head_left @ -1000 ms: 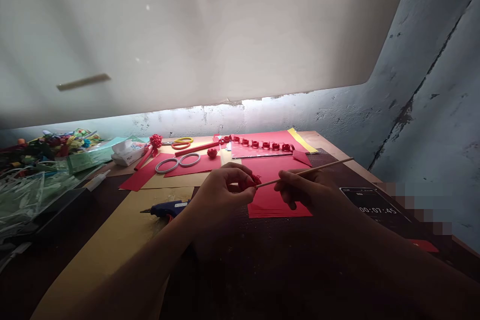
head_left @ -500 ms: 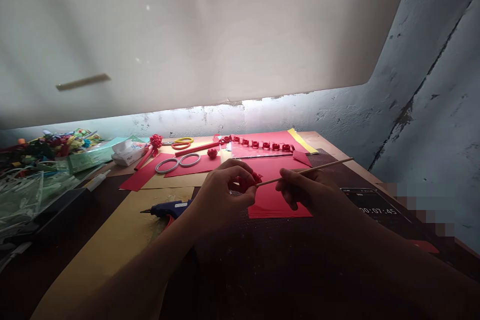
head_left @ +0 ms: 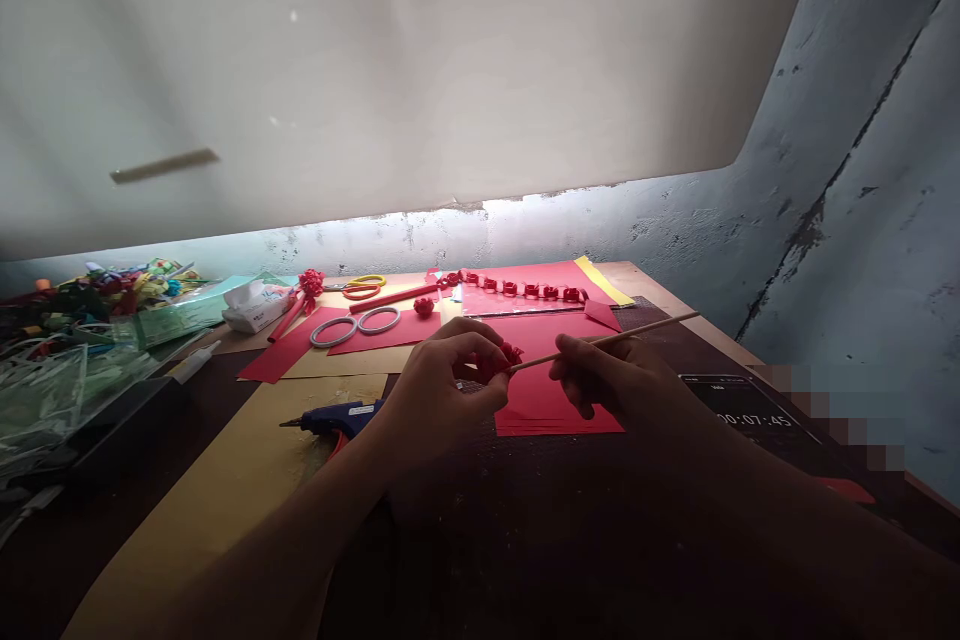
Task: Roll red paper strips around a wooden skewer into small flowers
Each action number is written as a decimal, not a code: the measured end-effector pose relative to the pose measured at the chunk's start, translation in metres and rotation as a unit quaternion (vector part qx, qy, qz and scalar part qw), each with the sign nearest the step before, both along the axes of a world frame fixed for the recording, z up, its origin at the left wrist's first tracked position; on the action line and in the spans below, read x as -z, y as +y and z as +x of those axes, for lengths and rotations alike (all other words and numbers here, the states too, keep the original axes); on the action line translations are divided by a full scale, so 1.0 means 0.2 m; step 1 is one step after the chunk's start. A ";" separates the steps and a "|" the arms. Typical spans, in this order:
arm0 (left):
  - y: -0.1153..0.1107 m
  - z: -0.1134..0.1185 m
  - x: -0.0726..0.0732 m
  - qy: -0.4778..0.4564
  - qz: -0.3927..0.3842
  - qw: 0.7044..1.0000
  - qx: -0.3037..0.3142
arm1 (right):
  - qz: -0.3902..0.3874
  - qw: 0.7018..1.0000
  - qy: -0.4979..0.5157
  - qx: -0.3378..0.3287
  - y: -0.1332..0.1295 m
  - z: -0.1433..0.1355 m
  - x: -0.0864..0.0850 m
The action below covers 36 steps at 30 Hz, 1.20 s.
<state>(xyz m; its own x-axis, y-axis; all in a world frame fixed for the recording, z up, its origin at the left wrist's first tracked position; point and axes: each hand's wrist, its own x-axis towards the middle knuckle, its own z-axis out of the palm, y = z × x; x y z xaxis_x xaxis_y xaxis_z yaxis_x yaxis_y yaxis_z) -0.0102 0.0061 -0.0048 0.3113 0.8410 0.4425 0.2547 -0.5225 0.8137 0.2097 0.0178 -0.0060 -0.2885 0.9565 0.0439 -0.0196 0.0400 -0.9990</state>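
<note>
My left hand (head_left: 450, 380) is closed on a small red paper flower (head_left: 513, 354), pinched between thumb and fingers and partly hidden by them. Between the thumb and fingers of my right hand (head_left: 600, 370) is a thin wooden stick (head_left: 652, 326), slanting up to the right. Its lower left tip meets the flower near my left fingertips; whether it pokes inside I cannot tell. Beneath both hands lies a stack of red paper (head_left: 559, 410). Behind it, a row of red paper curls (head_left: 531, 290) sits on a clear sleeve.
A blue glue gun (head_left: 330, 418) lies by my left forearm on tan paper (head_left: 202, 470). Farther back are scissors (head_left: 365, 286), two tape rings (head_left: 379, 320), a red ball (head_left: 424, 308) and a tissue pack (head_left: 259, 305). A phone (head_left: 750, 410) showing a timer lies right.
Almost nothing differs. The stick and my right hand have shifted very slightly left, while my left hand keeps its pinch on the red paper flower.
</note>
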 end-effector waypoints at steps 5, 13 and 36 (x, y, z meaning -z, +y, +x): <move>0.00 0.01 0.00 0.003 0.010 1.000 -0.016 | 0.016 1.000 -0.017 0.005 -0.01 -0.01 -0.01; 0.00 0.00 0.01 0.002 0.007 1.000 -0.012 | 0.040 0.998 -0.054 0.012 -0.02 -0.01 -0.01; 0.00 -0.01 -0.02 -0.056 -0.078 0.995 0.014 | 0.072 0.995 -0.050 -0.036 -0.03 0.01 0.00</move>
